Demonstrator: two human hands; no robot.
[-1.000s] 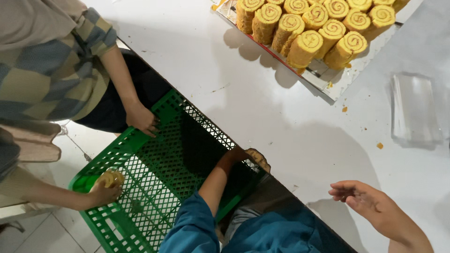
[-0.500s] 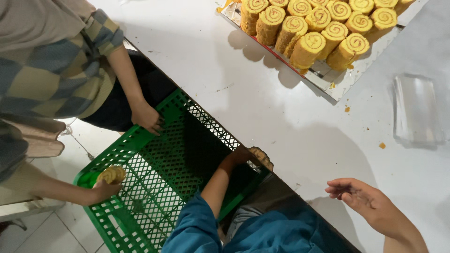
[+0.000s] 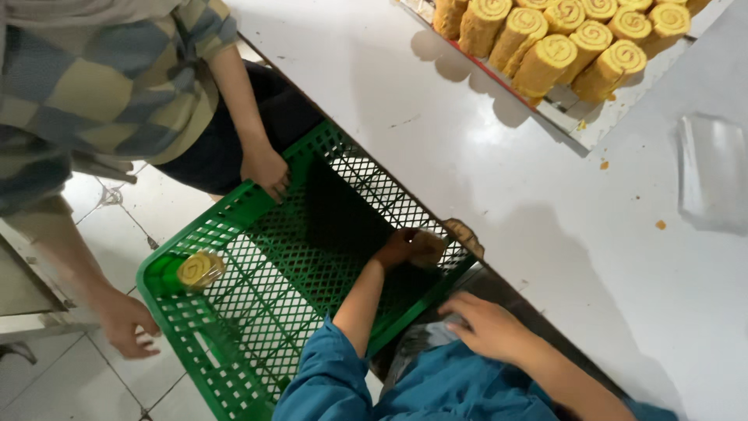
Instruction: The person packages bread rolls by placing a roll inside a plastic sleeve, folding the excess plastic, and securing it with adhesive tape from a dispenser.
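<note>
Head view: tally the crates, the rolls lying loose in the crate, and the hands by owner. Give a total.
Green plastic lattice crate: 1
Round yellow swirl roll loose in the crate: 1
Wearer's hands: 2, left hand, right hand
Co-worker's hands: 2, on the rim, beside the crate
Total: 6

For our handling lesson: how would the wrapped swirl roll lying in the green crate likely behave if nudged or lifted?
The wrapped swirl roll looks round, so it may roll across the green crate. Its soft cake look suggests it squashes under a firm squeeze. The clear wrap could feel slippery.
</note>
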